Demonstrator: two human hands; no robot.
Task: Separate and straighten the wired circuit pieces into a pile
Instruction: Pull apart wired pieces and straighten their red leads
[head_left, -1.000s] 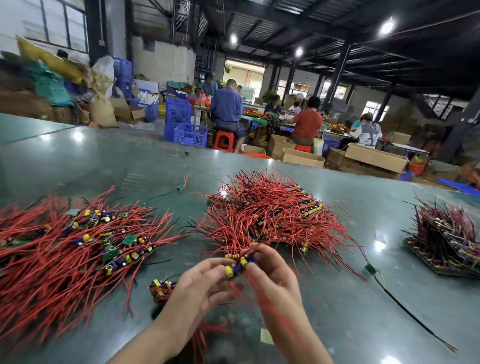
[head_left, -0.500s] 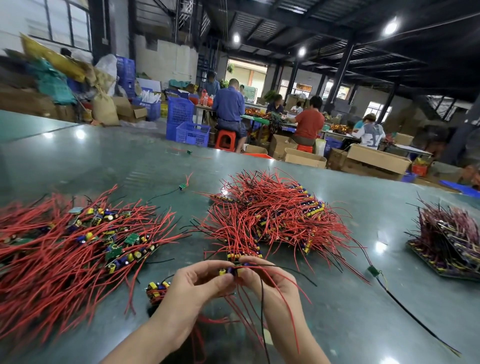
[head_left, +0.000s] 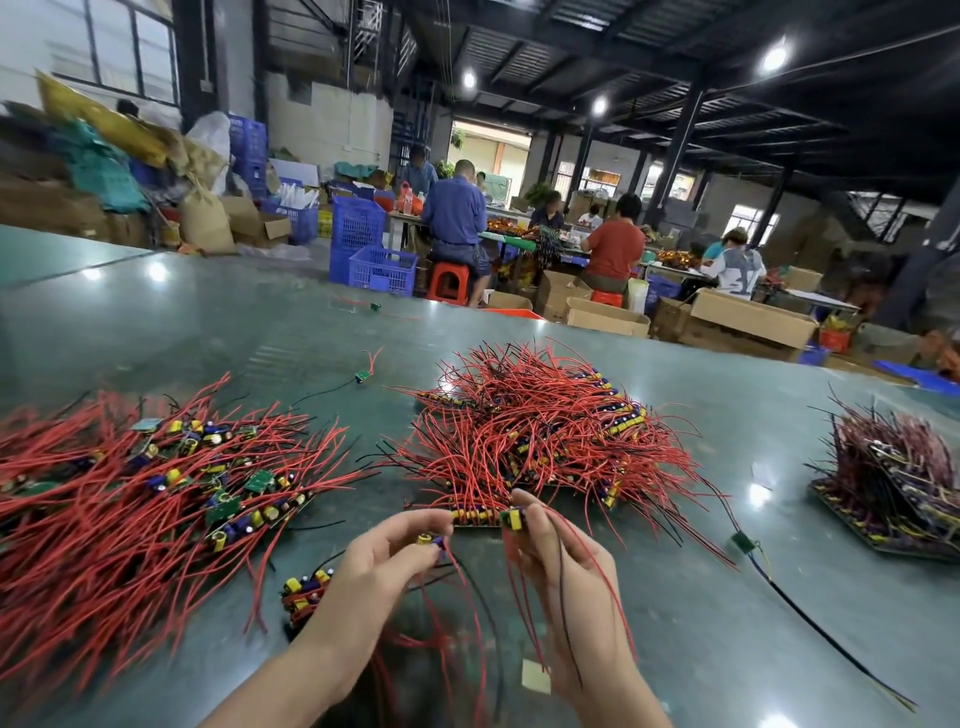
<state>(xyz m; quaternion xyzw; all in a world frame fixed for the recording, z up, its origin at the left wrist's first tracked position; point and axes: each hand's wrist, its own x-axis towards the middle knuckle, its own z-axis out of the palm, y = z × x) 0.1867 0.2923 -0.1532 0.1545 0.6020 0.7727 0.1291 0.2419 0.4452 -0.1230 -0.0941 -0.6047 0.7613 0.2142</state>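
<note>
Circuit pieces split between grips: left hand (head_left: 384, 561) pinches one piece (head_left: 432, 540), right hand (head_left: 563, 577) pinches another (head_left: 511, 518), above tabletop (head_left: 675, 597) near tangled pile (head_left: 540, 431). Advice: pull apart slowly, stroke leads straight, add to left pile (head_left: 156, 483).

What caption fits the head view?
Left hand and right hand each pinch a red-wired green circuit piece above glossy green table.
</note>
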